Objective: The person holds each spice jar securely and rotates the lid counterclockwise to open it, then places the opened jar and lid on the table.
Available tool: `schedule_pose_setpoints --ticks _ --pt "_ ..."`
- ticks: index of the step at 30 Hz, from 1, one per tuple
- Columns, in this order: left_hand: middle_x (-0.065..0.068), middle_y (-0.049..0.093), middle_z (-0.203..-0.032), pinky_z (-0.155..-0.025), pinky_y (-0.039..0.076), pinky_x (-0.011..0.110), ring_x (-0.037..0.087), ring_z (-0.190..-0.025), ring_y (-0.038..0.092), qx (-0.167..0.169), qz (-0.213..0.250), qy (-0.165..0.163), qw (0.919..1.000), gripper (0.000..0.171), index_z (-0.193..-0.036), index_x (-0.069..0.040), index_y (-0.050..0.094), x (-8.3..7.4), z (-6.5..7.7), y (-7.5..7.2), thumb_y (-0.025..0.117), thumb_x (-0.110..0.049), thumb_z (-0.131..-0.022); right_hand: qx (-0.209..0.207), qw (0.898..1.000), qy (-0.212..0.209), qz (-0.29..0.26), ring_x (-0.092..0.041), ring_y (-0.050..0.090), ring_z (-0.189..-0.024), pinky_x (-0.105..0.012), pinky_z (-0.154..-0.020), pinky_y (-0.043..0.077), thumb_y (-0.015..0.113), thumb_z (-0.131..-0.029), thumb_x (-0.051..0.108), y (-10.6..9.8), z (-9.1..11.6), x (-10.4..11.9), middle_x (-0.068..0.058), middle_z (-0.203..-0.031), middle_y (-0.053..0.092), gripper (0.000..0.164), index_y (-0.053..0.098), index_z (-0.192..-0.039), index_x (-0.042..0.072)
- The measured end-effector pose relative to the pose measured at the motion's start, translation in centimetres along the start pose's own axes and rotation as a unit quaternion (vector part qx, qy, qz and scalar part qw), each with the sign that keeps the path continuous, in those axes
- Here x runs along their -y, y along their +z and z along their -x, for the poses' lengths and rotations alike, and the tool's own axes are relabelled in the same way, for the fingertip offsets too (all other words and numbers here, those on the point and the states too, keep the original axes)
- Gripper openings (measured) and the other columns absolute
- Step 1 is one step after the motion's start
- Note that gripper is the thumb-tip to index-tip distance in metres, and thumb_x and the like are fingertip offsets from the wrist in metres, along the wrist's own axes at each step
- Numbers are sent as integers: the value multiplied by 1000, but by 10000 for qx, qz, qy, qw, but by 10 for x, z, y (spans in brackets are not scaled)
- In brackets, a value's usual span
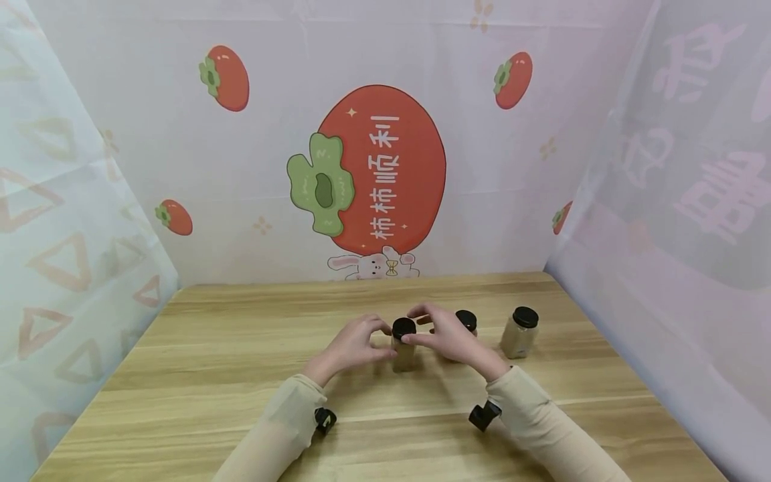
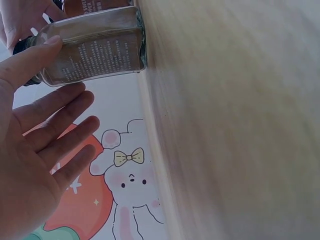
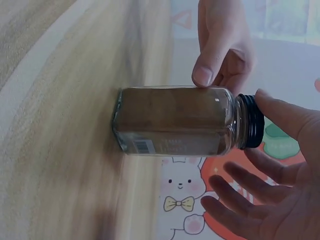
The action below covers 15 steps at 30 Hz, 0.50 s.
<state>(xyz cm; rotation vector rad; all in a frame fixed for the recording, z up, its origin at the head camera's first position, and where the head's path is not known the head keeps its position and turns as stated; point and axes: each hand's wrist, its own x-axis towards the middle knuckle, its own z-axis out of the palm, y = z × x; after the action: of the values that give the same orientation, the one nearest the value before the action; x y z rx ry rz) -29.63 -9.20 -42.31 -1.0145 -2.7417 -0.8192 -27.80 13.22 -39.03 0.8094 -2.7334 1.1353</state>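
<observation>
Three small glass jars w/ black lids stand upright on the wooden table, in a rough row near the middle. Both hands are at the leftmost one, the middle jar, filled w/ brownish powder, lid on. Left hand touches its left side: thumb tip presses the glass, other fingers spread apart and mostly straight, not wrapped round it. Right hand comes in from the right; thumb meets the black lid approx at its edge, fingers loose and apart, curving over the top w/o closing. So no real grip shown yet: jar rests on its base, not lifted, cap seems fully seated. Second jar sits just behind the right hand, partly hidden. Third jar, pale contents, stands further right, apart, untouched. Judging by this: hands placed, contact made; gripping, lifting or unscrewing all left to do.
</observation>
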Motion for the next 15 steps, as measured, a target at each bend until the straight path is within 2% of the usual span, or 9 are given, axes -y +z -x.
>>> schedule_pose_setpoints --ticks 6,15 --pt "0 66 -105 -91 49 37 24 -103 61 -4 0 2 10000 40 -107 -11 68 0 0 -1 75 -38 -78 -130 9999 68 -91 -34 61 -109 -48 -87 51 75 -81 35 2 -1 4 -5 -109 65 42 59 -110 9" --pt "1 66 -106 -92 48 37 25 -105 61 49 67 -45 10000 42 -107 -10 68 -1 -1 -2 76 -38 -78 -143 9994 246 -197 -36 60 -111 -50 -87 51 76 -80 30 1 0 8 -9 -110 65 43 59 -111 6"
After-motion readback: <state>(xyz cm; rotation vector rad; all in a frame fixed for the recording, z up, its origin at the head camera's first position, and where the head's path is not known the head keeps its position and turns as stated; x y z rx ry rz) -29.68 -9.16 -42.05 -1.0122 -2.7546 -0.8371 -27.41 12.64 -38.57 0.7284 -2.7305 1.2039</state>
